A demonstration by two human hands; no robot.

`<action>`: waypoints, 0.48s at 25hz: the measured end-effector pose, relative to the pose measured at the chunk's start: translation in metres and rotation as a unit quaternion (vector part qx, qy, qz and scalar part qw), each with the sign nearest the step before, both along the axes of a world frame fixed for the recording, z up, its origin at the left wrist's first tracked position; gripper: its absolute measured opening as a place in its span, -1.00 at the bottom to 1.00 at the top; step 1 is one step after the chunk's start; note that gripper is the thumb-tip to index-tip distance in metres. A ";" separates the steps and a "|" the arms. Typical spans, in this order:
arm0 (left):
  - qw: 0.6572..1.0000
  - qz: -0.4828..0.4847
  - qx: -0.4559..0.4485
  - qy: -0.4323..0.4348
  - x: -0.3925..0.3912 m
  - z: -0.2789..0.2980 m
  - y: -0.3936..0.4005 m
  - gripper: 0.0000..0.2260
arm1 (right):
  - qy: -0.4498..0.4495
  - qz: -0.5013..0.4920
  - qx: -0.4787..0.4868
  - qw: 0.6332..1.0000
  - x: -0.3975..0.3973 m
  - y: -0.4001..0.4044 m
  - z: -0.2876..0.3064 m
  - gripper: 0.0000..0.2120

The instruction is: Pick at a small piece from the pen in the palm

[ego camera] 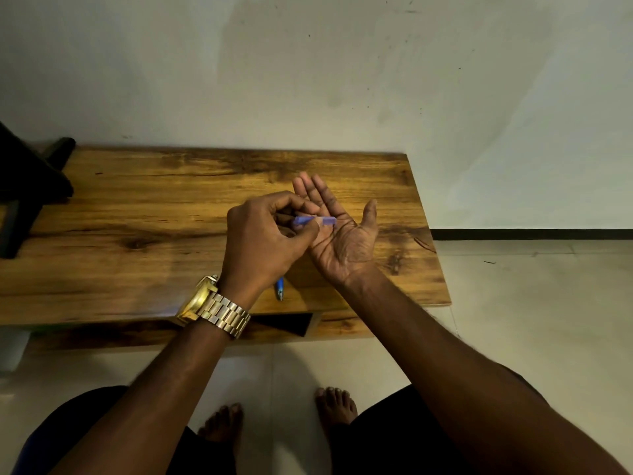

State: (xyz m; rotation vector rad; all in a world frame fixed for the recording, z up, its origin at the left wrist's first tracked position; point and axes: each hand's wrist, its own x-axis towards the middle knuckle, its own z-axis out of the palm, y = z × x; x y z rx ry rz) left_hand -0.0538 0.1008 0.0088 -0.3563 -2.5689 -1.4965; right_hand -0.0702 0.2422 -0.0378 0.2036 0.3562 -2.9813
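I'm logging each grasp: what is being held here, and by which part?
The left hand pinches a small blue pen part by its left end, over the open right hand, which holds nothing.

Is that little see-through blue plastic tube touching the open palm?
Cannot tell. In the head view the left hand pinches the translucent blue plastic tube over the right hand, but no contact or gap shows plainly.

Left hand point(263, 241) pinches a small translucent blue plastic tube point(315, 221) over the flat, upturned right hand point(339, 234); blue pen point(280, 288) lies at 6 o'clock on the wooden table point(137, 207).
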 end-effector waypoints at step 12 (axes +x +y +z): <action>0.998 -0.046 0.007 0.038 0.003 0.001 -0.009 -0.75 | -0.039 -0.005 0.046 0.998 0.000 -0.001 -0.011 -0.01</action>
